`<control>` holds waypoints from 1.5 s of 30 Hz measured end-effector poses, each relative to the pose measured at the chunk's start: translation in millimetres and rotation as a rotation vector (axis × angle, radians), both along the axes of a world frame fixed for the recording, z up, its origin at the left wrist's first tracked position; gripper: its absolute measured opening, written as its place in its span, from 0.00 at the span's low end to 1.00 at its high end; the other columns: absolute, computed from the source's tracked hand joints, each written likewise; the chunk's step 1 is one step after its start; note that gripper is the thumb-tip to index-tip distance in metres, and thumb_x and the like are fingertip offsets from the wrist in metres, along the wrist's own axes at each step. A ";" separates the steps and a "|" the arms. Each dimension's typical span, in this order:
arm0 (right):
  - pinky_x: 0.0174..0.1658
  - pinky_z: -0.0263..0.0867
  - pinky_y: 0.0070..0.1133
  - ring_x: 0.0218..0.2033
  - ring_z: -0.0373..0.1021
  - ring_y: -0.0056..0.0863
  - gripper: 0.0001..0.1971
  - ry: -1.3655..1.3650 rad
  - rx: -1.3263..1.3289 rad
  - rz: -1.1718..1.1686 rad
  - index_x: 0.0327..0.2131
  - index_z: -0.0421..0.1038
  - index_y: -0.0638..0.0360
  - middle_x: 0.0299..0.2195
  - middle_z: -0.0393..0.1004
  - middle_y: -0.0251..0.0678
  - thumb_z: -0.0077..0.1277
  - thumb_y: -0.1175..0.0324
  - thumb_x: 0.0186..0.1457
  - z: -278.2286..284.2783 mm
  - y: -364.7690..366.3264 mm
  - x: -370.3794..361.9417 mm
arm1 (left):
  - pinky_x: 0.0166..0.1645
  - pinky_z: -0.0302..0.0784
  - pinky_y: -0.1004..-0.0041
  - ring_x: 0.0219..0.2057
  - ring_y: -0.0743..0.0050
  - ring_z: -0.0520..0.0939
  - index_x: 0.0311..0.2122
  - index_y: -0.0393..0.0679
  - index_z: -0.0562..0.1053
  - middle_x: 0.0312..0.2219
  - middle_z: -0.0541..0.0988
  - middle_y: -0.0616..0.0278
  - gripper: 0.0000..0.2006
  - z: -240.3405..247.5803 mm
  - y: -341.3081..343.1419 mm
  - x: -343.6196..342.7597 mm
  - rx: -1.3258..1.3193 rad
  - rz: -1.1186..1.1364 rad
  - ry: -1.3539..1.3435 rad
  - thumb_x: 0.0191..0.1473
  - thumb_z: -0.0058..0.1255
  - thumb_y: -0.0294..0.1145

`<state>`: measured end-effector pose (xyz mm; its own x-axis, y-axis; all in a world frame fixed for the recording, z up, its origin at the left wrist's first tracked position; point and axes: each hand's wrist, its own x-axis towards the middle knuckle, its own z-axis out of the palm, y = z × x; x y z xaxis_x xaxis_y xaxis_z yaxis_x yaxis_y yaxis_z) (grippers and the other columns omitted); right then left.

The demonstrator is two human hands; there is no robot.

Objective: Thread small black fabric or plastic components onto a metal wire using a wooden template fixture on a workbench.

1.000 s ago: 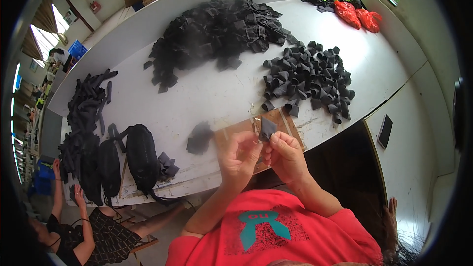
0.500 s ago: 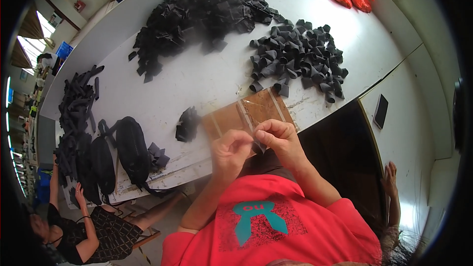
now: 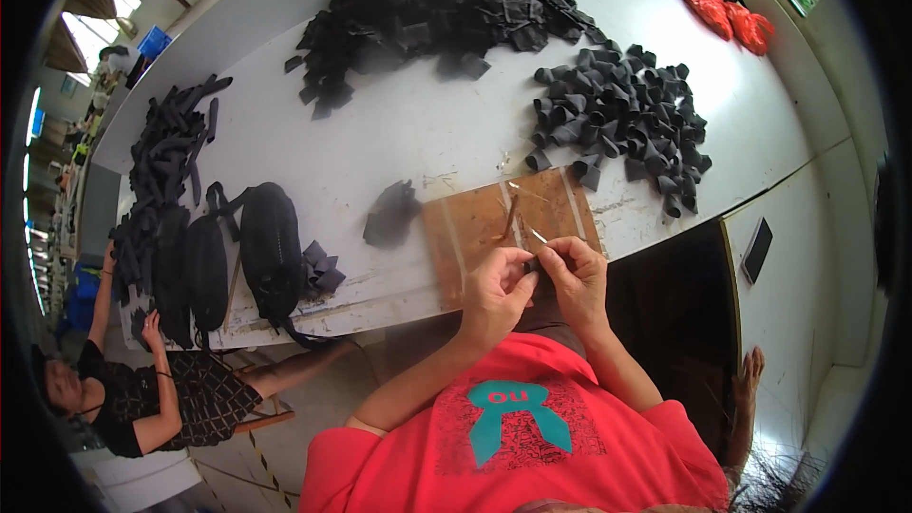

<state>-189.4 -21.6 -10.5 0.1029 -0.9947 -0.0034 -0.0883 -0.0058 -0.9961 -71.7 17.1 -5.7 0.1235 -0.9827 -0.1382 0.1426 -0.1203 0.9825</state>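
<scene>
Close together over the near edge of a brown board (image 3: 475, 237), my two hands meet in front of my red shirt. My left hand (image 3: 497, 293) is closed, pinching a small dark fabric piece (image 3: 531, 268) between thumb and fingers. A thin, pale, stick-like tool (image 3: 539, 237) pokes up from the closed fingers of my right hand (image 3: 579, 283), right beside the dark piece. On the board lies a narrow brown strip (image 3: 511, 218). Left of the board sits a small stack of dark fabric pieces (image 3: 391, 215).
A large heap of flat black pieces (image 3: 446, 9) covers the far table; curled dark pieces (image 3: 617, 114) lie right of it. Black pouches (image 3: 270, 252) and rolled strips (image 3: 166, 152) are at left, beside a seated co-worker (image 3: 123, 399). A phone (image 3: 757, 250) and red bags (image 3: 727, 16) lie at right.
My hands have come nearer each other, and the pale tool now shows above my right fingers. The whole view has shifted, so the table's contents appear farther right.
</scene>
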 end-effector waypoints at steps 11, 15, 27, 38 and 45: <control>0.29 0.61 0.19 0.23 0.66 0.21 0.16 0.761 -0.444 -0.386 0.39 0.65 0.66 0.22 0.71 0.38 0.49 0.67 0.48 -65.2 -123.0 -54.5 | 0.39 0.67 0.65 0.34 0.59 0.70 0.37 0.39 0.69 0.33 0.70 0.54 0.16 -64.5 -58.0 133.1 -0.229 0.529 -1.247 0.36 0.48 0.18; 0.28 0.61 0.16 0.22 0.64 0.18 0.11 0.406 -0.063 -0.072 0.36 0.67 0.66 0.21 0.69 0.34 0.48 0.71 0.48 -60.8 -83.5 -39.1 | 0.40 0.67 0.65 0.35 0.56 0.70 0.30 0.38 0.70 0.30 0.72 0.56 0.10 -90.8 -61.7 170.1 -0.100 0.381 -1.298 0.36 0.49 0.19; 0.26 0.64 0.25 0.23 0.67 0.37 0.11 0.197 -0.224 0.270 0.29 0.69 0.62 0.22 0.68 0.40 0.56 0.70 0.39 18.2 -3.0 49.7 | 0.32 0.68 0.80 0.26 0.82 0.73 0.30 0.35 0.72 0.24 0.75 0.64 0.05 1.8 -17.2 122.4 0.020 -0.001 -0.194 0.47 0.44 0.19; 0.19 0.59 0.25 0.17 0.62 0.32 0.07 0.560 -0.685 0.127 0.22 0.66 0.59 0.17 0.62 0.34 0.54 0.76 0.37 4.6 3.8 35.5 | 0.27 0.67 0.84 0.21 0.82 0.72 0.30 0.40 0.69 0.22 0.74 0.65 0.05 10.0 4.3 53.2 0.194 0.144 0.369 0.48 0.48 0.29; 0.20 0.57 0.23 0.19 0.62 0.28 0.06 0.749 -0.838 0.174 0.21 0.64 0.57 0.18 0.60 0.32 0.50 0.74 0.34 -2.5 5.1 28.9 | 0.26 0.66 0.84 0.20 0.85 0.71 0.28 0.39 0.70 0.21 0.74 0.66 0.02 7.3 0.0 50.5 0.259 0.108 0.446 0.46 0.47 0.25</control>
